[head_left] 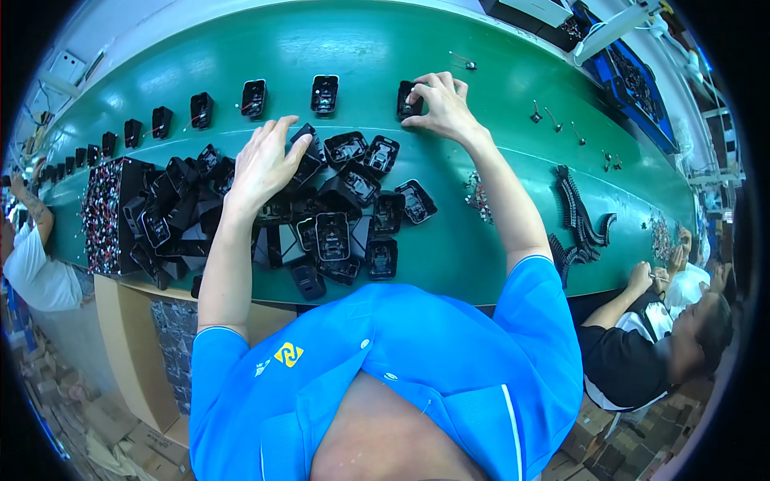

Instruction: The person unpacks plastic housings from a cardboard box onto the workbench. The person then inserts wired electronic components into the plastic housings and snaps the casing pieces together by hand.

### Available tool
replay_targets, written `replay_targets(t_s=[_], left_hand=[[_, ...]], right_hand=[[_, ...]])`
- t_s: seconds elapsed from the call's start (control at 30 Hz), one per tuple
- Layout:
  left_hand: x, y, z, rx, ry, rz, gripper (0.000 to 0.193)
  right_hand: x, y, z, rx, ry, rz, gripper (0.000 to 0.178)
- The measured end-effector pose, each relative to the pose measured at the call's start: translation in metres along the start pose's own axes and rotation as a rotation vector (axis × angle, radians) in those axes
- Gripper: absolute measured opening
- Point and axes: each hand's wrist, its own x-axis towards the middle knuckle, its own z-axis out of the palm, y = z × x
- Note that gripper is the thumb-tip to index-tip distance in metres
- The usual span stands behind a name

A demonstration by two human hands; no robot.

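My right hand point(441, 106) pinches a small black plastic housing point(407, 99) between thumb and fingers at the far middle of the green table. My left hand point(263, 160) is curled at the far edge of a pile of open black housings point(333, 236). Its thumb and fingers close on one tilted black housing point(311, 152); part of that housing is hidden by the hand. Between my hands, one upright housing point(325, 94) stands in a row with others, such as a housing point(254, 98) with a thin wire beside it.
A black box point(120, 216) full of small wired parts stands left of the pile. Black linked strips point(579, 216) and a bunch of wired parts point(478, 196) lie to the right. A blue tray point(634, 88) sits at the far right. Co-workers point(654, 345) sit at both sides.
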Motion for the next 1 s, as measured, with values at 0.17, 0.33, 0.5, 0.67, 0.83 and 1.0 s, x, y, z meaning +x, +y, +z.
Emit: replay_targets(t_s=[0.17,0.33,0.5,0.67,0.83,1.0], left_hand=[[0.022,0.014,-0.006,0.119,-0.171,-0.128,0.053],[0.040,0.010,-0.002,0.074,-0.257,-0.170,0.052],[0.029,-0.008,-0.002,-0.137,-0.034,-0.114,0.045],[-0.008,-0.021,-0.012,-0.872,0.155,-0.057,0.040],[-0.038,-0.009,-0.008,-2.107,-0.003,0.038,0.040],[-0.056,0.004,0.003,-2.463,-0.228,0.256,0.040]], right_hand=[[0.012,0.023,-0.020,0.290,0.081,0.185,0.048],[0.044,0.105,0.010,0.199,0.378,0.555,0.048],[0.063,0.130,0.027,0.122,0.334,0.748,0.028],[0.065,0.144,0.039,0.280,0.391,0.812,0.018],[0.061,0.185,0.054,0.460,0.421,0.764,0.023],[0.057,0.132,0.029,0.859,0.468,0.571,0.029]])
